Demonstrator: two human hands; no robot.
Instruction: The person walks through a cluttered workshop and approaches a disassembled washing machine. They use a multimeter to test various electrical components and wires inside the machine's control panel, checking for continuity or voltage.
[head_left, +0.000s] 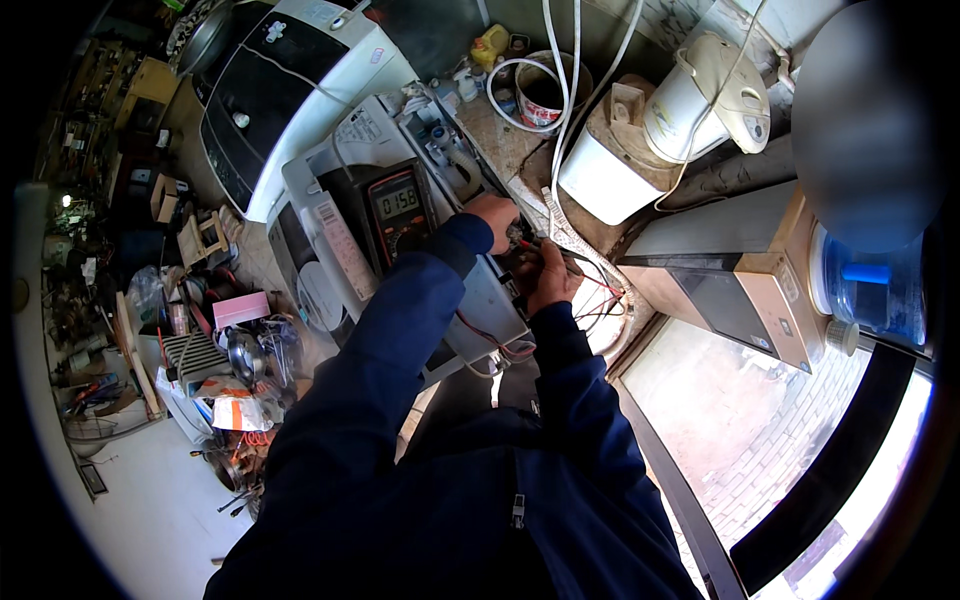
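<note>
A white appliance (385,150) stands in front of me with its top casing off and parts and wiring exposed. On it lies a dark multimeter (398,208) with a lit display. My left hand (492,219) reaches to the casing's right edge, fingers curled downward over the wiring; what they grip is hidden. Close beside it, my right hand (551,278) is closed around a slim red test probe (527,244), whose tip is hidden among the wires between both hands. Red and black leads (480,330) hang along the casing's near side.
A second machine with a dark lid (265,95) stands at the far left. Right of me are a white water boiler (690,115), a microwave-like box (715,285) and a blue water jug (872,285). White hoses (560,140) hang close by. Tools and clutter (240,350) fill the left.
</note>
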